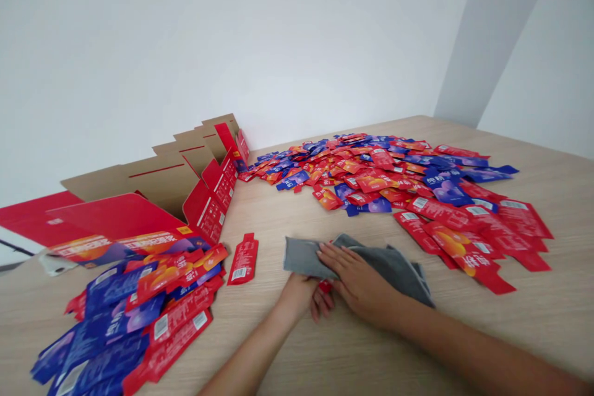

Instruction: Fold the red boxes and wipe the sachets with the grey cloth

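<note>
Two bare hands meet at the near edge of a wooden table, working a grey cloth that lies crumpled with its long axis running left to right. The right hand lies flat on the cloth's left end, fingers spread and pressing down rather than gripping. The left hand tucks under it from the near side, fingers curled about a small red sachet that barely shows between the two; how firmly it is pinched cannot be told. A single red sachet lies alone just left of the cloth. Beyond, a broad heap of red and blue sachets spreads across the table, a second heap sits at near left, and flattened cartons lean along the wall.
</note>
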`<state>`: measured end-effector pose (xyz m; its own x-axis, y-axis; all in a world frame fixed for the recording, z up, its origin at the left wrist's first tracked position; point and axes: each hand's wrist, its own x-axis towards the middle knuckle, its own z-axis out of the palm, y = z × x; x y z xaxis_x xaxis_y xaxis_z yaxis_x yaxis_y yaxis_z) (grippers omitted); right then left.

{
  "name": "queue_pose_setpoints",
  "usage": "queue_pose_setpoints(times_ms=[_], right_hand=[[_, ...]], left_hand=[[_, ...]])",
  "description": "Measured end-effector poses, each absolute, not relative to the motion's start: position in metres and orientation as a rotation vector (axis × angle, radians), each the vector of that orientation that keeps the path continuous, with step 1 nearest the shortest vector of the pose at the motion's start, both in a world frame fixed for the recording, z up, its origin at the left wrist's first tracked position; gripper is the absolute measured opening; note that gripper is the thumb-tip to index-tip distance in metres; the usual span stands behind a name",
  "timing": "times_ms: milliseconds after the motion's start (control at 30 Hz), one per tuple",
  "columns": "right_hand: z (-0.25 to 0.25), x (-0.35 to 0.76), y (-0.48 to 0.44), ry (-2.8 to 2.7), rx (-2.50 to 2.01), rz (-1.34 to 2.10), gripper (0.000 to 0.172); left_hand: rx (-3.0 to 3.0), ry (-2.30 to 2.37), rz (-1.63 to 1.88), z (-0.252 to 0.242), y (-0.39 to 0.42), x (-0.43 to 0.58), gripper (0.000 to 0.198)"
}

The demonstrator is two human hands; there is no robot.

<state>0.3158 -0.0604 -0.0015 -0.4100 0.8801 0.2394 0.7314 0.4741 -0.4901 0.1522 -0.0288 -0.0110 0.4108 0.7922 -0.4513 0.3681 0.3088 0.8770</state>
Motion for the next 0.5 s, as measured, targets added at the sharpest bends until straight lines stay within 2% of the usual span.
queue_pose_setpoints(times_ms=[67,167,300,500], right_hand=[[-0.006,0.338,-0.043,-2.068,-1.488,0.429,0.045],[-0.009,0.372,-0.022,-1.704,-1.638,0.456,0.046],[-0.001,0.370,-0.034,-1.488,-1.598,0.409,0.049],[0.007,0.311,-0.076,-2.287,-1.265,0.384,0.046]], left_hand=[[1.445,1.210,0.466,-0.006,-0.032,0.150,0.037],[2.073,1.148,0.764,0.007,-0.034,0.140,0.031],[2.756,0.933,0.925,0.016,-0.033,0.129,0.033],[2.924,1.070,0.553,0.005,-0.036,0.132,0.025]])
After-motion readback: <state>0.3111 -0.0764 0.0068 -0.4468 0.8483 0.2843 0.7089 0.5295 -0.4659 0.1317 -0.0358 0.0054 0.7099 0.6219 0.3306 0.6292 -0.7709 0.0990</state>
